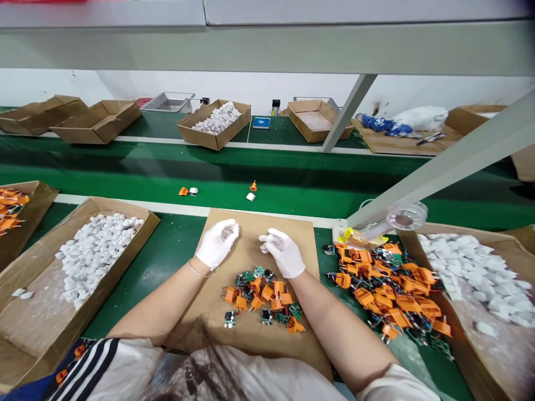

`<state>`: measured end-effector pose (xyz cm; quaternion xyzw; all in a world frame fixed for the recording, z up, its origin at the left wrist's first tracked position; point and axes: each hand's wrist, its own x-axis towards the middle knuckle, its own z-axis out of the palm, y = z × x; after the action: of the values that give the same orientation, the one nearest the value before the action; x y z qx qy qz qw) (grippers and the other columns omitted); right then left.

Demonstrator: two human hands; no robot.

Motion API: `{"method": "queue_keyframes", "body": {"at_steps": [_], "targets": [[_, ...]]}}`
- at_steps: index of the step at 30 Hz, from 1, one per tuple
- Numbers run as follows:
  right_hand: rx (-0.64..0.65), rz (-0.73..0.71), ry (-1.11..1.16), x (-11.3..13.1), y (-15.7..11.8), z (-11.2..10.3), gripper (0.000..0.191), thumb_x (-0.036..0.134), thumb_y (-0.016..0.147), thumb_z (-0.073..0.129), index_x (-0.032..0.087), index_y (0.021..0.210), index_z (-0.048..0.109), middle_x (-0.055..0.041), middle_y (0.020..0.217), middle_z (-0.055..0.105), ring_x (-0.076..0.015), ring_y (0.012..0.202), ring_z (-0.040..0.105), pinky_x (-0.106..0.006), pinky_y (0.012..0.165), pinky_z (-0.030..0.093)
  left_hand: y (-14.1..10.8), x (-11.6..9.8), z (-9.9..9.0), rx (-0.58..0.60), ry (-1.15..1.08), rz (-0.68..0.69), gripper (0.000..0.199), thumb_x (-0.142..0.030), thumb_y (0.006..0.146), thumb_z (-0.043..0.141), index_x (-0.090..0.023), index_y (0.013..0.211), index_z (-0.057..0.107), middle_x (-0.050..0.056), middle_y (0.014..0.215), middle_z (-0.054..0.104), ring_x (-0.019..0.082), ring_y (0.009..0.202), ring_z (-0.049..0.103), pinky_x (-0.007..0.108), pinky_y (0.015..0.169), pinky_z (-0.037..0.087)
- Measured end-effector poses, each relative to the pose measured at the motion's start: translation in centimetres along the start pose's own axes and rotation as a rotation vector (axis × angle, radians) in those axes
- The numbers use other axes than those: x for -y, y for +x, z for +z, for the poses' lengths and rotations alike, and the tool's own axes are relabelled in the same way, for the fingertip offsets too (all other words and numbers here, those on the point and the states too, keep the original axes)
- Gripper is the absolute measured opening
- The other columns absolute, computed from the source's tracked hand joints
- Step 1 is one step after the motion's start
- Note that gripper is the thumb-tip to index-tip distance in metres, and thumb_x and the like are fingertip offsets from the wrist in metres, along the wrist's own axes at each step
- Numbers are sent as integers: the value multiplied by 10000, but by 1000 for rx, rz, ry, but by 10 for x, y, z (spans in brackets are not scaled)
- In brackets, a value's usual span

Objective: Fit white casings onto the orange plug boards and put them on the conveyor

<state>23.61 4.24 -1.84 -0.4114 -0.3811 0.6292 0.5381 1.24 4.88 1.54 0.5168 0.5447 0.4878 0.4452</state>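
Both my hands wear white gloves and hover above a cardboard sheet [251,223]. My left hand [218,243] is loosely curled, with a gap between thumb and fingers and nothing visible in it. Facing it from the right, my right hand [284,252] has bent fingers held apart, and I see no object between them. Closer to my body, a small pile of orange plug housings [267,292] with wired green circuit boards [229,318] lies on the sheet between my forearms.
A larger heap of orange plugs [388,295] lies right. Boxes of white pieces stand left [98,250] and right [476,273]. A slanted post [434,172] rises at right. Two orange-and-white assemblies [251,196] [188,191] lie on the green belt [125,172]; an upper shelf crosses above.
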Motion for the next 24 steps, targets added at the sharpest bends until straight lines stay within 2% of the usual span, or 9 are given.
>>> {"method": "queue_keyframes", "body": {"at_steps": [2, 4, 8, 12, 15, 20, 22, 24], "targets": [[7, 10, -3, -1, 0, -2, 504, 399, 618, 949, 223, 1037, 730, -91, 938, 864, -210, 706, 766, -422, 751, 671, -8, -8, 12, 35, 89, 71, 356, -380, 808, 826, -222, 1103, 705, 105, 1071, 799, 275, 1002, 759, 502, 1048, 600], [15, 25, -23, -1, 0, -5, 505, 394, 617, 954, 220, 1043, 746, -87, 937, 865, -225, 751, 788, -437, 804, 680, -15, -16, 24, 76, 169, 132, 303, -331, 814, 813, -228, 1090, 745, 113, 1090, 807, 300, 1008, 759, 530, 1105, 566], [35, 41, -67, 0, -3, -8, 546, 363, 602, 968, 229, 1104, 798, -77, 1024, 864, -259, 934, 815, -452, 942, 664, -21, -26, 41, 132, 313, 211, 262, -277, 816, 798, -246, 1075, 781, 130, 1105, 808, 340, 987, 759, 532, 1058, 579], [46, 47, -72, 1, -3, -8, 514, 371, 607, 968, 236, 1082, 825, -82, 1118, 852, -270, 1024, 803, -460, 1023, 631, -21, -28, 47, 175, 474, 243, 172, -281, 867, 741, -246, 1024, 804, 150, 1029, 801, 385, 1025, 736, 566, 1046, 554], [47, 52, -54, -1, -2, -7, 512, 391, 599, 973, 230, 1059, 818, -80, 1065, 856, -263, 983, 800, -462, 996, 636, -22, -29, 49, 210, 596, 239, 215, -248, 884, 712, -229, 1078, 802, 156, 1045, 788, 394, 1077, 711, 578, 1072, 525], [30, 42, -20, -4, 1, -5, 486, 389, 579, 985, 227, 988, 778, -68, 946, 851, -238, 841, 787, -415, 843, 661, -25, -35, 45, 299, 743, 209, 345, -231, 936, 668, -216, 1275, 730, 142, 1261, 753, 344, 1234, 665, 530, 1164, 480], [6, 25, 0, -4, 2, -4, 506, 414, 618, 962, 235, 1045, 756, -75, 989, 852, -215, 764, 769, -406, 789, 659, -24, -37, 41, 373, 797, 179, 379, -245, 910, 708, -183, 1283, 732, 156, 1289, 743, 353, 1264, 654, 525, 1170, 476], [-28, 2, 18, -3, 4, -4, 534, 428, 649, 938, 236, 1104, 735, -89, 1059, 850, -195, 723, 748, -408, 777, 651, -24, -38, 37, 506, 836, 140, 396, -267, 824, 802, -177, 1209, 778, 146, 1235, 766, 364, 1227, 677, 497, 1135, 507]]}}
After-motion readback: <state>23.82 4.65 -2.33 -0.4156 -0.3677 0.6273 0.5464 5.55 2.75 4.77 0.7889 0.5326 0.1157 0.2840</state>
